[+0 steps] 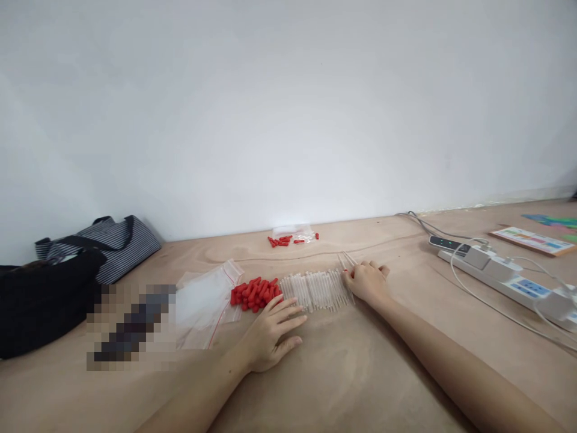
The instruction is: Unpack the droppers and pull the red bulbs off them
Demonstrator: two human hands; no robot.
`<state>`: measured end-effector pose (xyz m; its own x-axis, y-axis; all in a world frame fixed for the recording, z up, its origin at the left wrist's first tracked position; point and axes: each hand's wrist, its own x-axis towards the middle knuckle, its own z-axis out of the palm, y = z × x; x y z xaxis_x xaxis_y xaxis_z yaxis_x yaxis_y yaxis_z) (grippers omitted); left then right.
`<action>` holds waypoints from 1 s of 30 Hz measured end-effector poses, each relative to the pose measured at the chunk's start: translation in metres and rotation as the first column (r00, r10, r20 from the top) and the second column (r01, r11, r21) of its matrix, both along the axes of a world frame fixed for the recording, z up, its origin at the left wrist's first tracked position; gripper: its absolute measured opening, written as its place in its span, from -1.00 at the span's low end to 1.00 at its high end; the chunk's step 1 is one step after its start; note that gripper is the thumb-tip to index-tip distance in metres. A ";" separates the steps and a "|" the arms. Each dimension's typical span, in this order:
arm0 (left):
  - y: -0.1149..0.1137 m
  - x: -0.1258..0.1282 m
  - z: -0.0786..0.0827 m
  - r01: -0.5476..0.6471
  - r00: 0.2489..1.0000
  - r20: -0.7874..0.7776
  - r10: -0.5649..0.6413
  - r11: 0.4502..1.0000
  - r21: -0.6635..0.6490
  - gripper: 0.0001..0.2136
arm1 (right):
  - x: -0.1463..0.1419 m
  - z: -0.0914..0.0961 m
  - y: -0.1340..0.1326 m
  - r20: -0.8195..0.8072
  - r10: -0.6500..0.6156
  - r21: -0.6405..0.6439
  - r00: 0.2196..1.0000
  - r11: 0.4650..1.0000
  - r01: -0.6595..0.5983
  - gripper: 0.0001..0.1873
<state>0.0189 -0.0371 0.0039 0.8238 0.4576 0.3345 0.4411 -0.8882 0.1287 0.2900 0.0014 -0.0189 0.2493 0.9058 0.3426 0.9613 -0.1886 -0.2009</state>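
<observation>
A row of clear thin plastic tubes point(315, 290) lies on the tan wooden table point(342, 373) in front of me. A pile of small red caps point(255, 293) sits just left of the tubes. My left hand point(270, 334) lies flat on the table with fingers stretched out, its fingertips at the left end of the tube row and close to the red caps. My right hand point(367, 280) rests curled against the right end of the row, fingers bent over the tubes; whether it grips one is not clear.
An open clear zip bag point(205, 300) lies left of the caps. A second small bag with loose red caps point(288, 237) sits by the wall. A striped and black bag point(67, 270) is at the far left. A white power strip with cables point(509, 273) and coloured cards point(534, 240) lie right.
</observation>
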 end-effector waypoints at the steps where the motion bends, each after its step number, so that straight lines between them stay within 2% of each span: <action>1: 0.000 0.000 0.001 0.000 1.000 0.005 0.000 1.000 0.000 -0.69 | -0.001 0.000 0.000 -0.003 -0.005 0.004 1.000 1.000 0.005 -0.61; 4: 0.000 0.000 -0.001 -0.004 1.000 0.024 0.004 1.000 0.013 -0.71 | -0.002 0.005 -0.002 -0.015 -0.025 0.022 1.000 0.999 0.025 -0.60; 7: 0.001 0.002 -0.005 -0.031 0.996 0.089 0.029 0.999 0.027 -0.73 | -0.012 0.012 -0.012 -0.107 0.009 0.126 0.994 0.992 0.004 -0.62; 9: 0.003 0.005 -0.007 -0.064 0.985 0.161 0.061 0.998 0.014 -0.74 | -0.025 0.016 -0.023 -0.202 0.142 0.243 0.969 0.966 -0.091 -0.64; 11: 0.003 0.009 -0.009 -0.100 0.963 0.247 0.104 0.995 -0.031 -0.75 | -0.042 0.018 -0.036 -0.227 0.304 0.329 0.925 0.918 -0.221 -0.63; 14: 0.000 0.017 -0.008 -0.134 0.915 0.361 0.180 0.980 -0.148 -0.77 | -0.067 0.015 -0.056 -0.235 0.481 0.363 0.845 0.850 -0.383 -0.67; 18: -0.010 0.026 -0.007 -0.188 0.856 0.403 0.323 0.922 -0.340 -0.78 | -0.087 0.009 -0.072 -0.254 0.603 0.341 0.756 0.787 -0.514 -0.74; 22: -0.015 0.027 -0.005 -0.224 0.844 0.361 0.397 0.872 -0.436 -0.76 | -0.089 0.006 -0.076 -0.195 0.634 0.323 0.748 0.762 -0.561 -0.78; 25: -0.012 0.023 -0.002 -0.261 0.817 0.368 0.443 0.855 -0.449 -0.73 | -0.081 0.005 -0.075 -0.166 0.604 0.365 0.780 0.772 -0.520 -0.81; 27: -0.009 0.020 -0.002 -0.329 0.801 0.360 0.477 0.855 -0.401 -0.73 | -0.073 0.005 -0.072 -0.136 0.550 0.433 0.824 0.781 -0.449 -0.81; 30: -0.008 0.016 -0.001 -0.411 0.830 0.321 0.455 0.890 -0.198 -0.79 | -0.061 0.006 -0.068 -0.043 0.457 0.539 0.888 0.759 -0.365 -0.66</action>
